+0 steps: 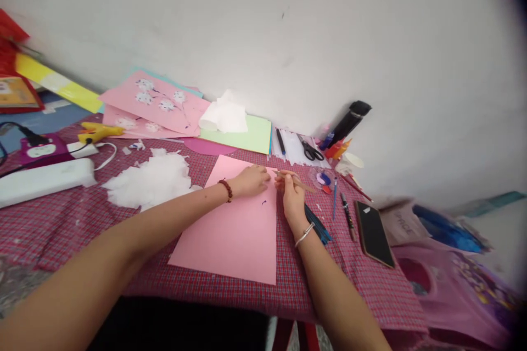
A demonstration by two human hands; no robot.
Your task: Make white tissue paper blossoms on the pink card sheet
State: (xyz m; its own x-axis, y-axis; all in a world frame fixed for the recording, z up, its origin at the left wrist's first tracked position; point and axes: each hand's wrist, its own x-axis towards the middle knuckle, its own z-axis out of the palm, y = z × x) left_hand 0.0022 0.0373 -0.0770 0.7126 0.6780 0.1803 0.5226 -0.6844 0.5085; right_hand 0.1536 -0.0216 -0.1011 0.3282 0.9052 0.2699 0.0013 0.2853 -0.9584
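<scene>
A sheet of pink paper (230, 236) lies on the checked tablecloth in front of me. My left hand (253, 180) rests flat on its upper part, fingers stretched out and the palm hidden. At the sheet's top right corner, my right hand (291, 192) is closed around a tan pencil (302, 185), its point towards the paper near my left fingertips. A small dark purple mark (264, 202) shows on the sheet below my left hand. Left of the paper is a heap of white cotton or tissue (152, 180). Several dark blue sticks (320, 225) lie beside my right wrist.
Pink sheets with white flowers (164, 100) and a crumpled tissue (226, 112) lie at the back. Scissors (310, 149), a palette (322, 178), a paintbrush (335, 197) and a phone (374, 233) are on the right. A yellow glue gun (99, 131) and power strip (47, 180) are left.
</scene>
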